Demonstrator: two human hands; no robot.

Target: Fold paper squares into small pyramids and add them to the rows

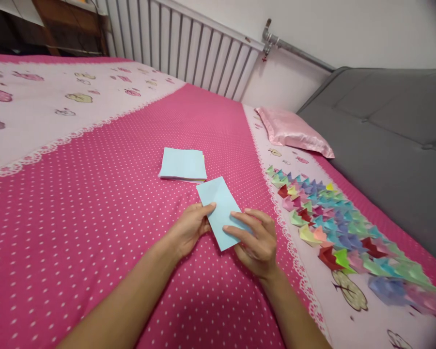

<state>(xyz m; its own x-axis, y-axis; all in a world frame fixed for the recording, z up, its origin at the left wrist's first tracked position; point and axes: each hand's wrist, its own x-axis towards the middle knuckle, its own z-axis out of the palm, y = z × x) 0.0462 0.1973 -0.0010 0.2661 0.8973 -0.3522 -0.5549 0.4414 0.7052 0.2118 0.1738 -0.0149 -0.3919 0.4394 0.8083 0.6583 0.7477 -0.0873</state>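
Observation:
Between my two hands is a light blue sheet of paper, a rectangle held at a slant above the bed. My left hand pinches its left edge, thumb on top and fingers underneath. My right hand grips the right side, with fingers lying over the face and the thumb hidden below. Just beyond the sheet lies a stack of paper with a light blue sheet on top and other colours showing at its edges. To the right, several rows of small folded paper pieces in many colours rest on the bed.
A pink dotted bedspread with lace-edged pale bands covers the bed. A pink satin pillow leans near the grey padded headboard at right. Behind the bed stand a white radiator and a pipe.

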